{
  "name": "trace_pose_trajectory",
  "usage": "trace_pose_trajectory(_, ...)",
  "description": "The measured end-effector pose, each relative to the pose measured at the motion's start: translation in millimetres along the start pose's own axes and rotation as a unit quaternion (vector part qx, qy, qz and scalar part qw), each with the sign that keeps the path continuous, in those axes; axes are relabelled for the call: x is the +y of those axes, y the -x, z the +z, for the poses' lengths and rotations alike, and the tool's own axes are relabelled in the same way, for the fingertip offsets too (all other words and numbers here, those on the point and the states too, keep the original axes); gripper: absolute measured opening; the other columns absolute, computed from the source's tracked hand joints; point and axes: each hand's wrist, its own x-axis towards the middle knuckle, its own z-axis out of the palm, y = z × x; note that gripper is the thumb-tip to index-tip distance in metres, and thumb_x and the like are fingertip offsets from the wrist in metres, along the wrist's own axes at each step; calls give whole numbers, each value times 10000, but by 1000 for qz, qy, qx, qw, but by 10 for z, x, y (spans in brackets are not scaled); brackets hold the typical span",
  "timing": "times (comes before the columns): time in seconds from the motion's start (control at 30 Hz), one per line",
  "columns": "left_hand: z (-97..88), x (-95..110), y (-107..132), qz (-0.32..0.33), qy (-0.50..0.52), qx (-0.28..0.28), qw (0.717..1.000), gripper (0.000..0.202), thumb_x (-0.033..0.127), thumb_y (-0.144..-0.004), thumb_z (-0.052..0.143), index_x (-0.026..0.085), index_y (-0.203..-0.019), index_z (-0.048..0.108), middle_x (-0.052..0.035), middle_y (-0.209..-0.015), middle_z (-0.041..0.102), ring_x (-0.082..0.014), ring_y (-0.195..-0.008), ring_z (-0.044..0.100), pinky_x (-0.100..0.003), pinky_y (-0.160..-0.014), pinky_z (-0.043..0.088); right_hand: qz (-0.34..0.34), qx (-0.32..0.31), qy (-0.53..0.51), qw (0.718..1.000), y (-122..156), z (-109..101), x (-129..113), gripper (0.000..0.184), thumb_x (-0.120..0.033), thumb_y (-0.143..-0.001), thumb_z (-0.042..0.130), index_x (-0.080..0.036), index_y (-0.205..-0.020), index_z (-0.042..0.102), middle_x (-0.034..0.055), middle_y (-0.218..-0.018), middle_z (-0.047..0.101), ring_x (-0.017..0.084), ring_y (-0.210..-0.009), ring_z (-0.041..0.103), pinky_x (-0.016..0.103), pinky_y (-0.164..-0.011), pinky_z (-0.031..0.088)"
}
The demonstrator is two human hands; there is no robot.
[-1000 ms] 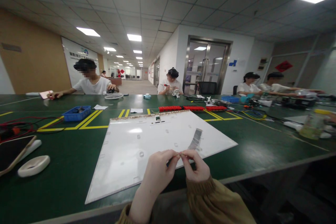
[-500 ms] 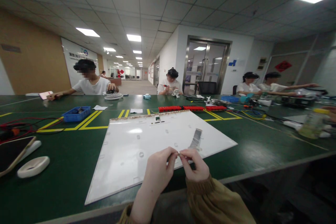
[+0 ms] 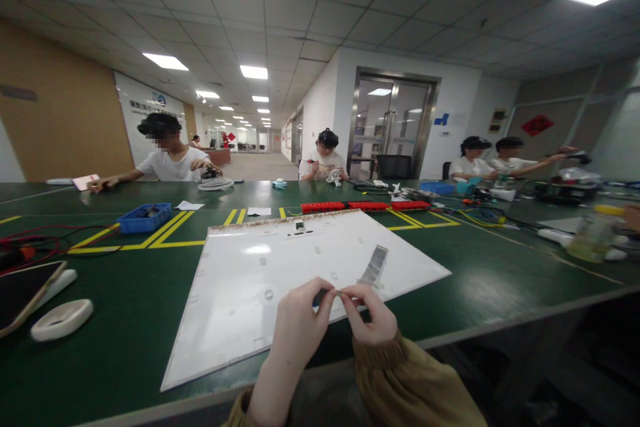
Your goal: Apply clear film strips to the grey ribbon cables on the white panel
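My left hand (image 3: 299, 323) and my right hand (image 3: 371, 315) meet fingertip to fingertip over the near edge of a large white panel (image 3: 260, 280) lying flat on the green table (image 3: 125, 320). Both hands pinch something very small between thumb and forefinger; it is too small to name. A grey ribbon strip (image 3: 374, 265) sticks up from the panel just behind my right hand. My right wrist wears a mustard-brown sleeve.
A phone (image 3: 23, 290) and a white oval piece (image 3: 63, 319) lie at the near left. Further back are a blue bin (image 3: 145, 217), red power strips (image 3: 360, 205), cables and yellow floor-tape lines. Several people work across the table. A bottle (image 3: 593, 235) stands at right.
My hands stay pinched together in almost the same place. A person at the far right has raised an outstretched arm higher.
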Motion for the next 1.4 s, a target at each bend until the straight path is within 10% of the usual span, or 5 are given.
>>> trace_pose_trajectory(1.17, -1, -6, 18, 14, -13, -36, 999, 146, 204, -879, 443, 201, -796, 563, -3, -691, 616, -153, -651, 584, -220, -564, 386, 7, -18, 44, 999, 22, -16, 82, 70, -197, -826, 552, -202, -804, 618, -5, -702, 646, 110, -559, 590, 201, -549, 505)
trace_pose_trajectory(1.4, 18, 17, 8, 72, 8, -50, 996, 145, 144, -884, 440, 191, -840, 569, -32, -861, 610, -175, -846, 571, -256, -739, 431, -37, -28, 35, 998, -14, -36, 99, 110, -138, -821, 554, -195, -884, 625, 17, -760, 656, 115, -595, 606, 208, -555, 528)
